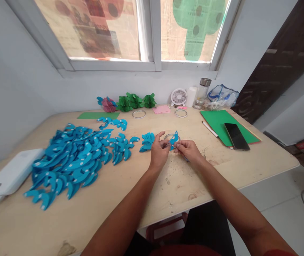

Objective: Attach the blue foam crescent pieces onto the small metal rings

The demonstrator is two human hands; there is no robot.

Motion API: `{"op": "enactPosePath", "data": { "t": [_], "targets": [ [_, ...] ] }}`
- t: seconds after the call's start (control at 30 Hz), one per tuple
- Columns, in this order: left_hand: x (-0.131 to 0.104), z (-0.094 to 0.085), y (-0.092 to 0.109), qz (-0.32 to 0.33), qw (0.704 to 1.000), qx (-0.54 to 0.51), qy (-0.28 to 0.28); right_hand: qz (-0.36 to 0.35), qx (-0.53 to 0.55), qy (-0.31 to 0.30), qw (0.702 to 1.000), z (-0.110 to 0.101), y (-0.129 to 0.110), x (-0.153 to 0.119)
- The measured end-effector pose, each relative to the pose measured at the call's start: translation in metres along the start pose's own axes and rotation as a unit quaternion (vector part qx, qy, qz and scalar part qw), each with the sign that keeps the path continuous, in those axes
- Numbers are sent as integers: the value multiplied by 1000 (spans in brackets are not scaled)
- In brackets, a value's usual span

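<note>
Two hands point(160, 150) — close together, forearms point(133, 201) angled inward, pinching a blue piece point(173, 140)

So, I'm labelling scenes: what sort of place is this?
Probably an indoor craft workspace: the wooden table by the window holds a pile of blue paper pieces and green paper shapes.

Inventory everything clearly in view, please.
Table: one, pale wood, centre
Window: one, white frame, behind
Door: one, brown, right
Paper pieces: many, blue, mostly left
Device: one, white, far left
Paper bunches: three green, one pink and blue, back
Strip: one, green, back left
Rings: three, silvery, back and centre
Slips: uncounted, pink, back
Fan: one, white, back
Cylinder: one, white, back
Bottle: one, clear, back right
Bag: one, clear, back right
Sheets: uncounted, green, right
Phone: one, black, on sheets
Pen: one, white, by sheets
Left hand: one, centre, holding paper
Right hand: one, centre, holding paper
</note>
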State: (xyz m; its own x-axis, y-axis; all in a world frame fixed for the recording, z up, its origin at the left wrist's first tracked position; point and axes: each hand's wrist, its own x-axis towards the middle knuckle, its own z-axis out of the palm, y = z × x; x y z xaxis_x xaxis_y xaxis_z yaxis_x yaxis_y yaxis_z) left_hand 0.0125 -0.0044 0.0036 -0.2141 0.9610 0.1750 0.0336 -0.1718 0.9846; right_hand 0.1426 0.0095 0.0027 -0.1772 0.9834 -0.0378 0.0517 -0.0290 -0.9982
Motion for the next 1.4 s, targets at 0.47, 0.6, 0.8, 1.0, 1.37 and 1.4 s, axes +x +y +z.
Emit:
{"op": "enactPosePath", "data": {
  "t": [0.47, 0.6, 0.8, 1.0, 1.37, 1.4],
  "targets": [
    [1, -1, 2, -2, 1000, 12, -16, -7, 1, 3, 1000, -1, 6, 2],
    [1, -2, 2, 11, 999, 25, -28, -2, 2, 6, 1000, 0, 7, 2],
    [3, -4, -3, 28, 998, 47, -40, -4, 4, 11, 1000, -1, 6, 2],
    [3, -4, -1, 49, 995, 68, -51, -2, -2, 15, 1000, -1, 5, 1],
    [2, -2, -5, 57, 993, 91, -55, 0, -14, 23, 1000, -2, 8, 2],
    [2, -2, -6, 58, 993, 91, -54, 2, -14, 23, 1000, -3, 8, 3]
  ]
}}
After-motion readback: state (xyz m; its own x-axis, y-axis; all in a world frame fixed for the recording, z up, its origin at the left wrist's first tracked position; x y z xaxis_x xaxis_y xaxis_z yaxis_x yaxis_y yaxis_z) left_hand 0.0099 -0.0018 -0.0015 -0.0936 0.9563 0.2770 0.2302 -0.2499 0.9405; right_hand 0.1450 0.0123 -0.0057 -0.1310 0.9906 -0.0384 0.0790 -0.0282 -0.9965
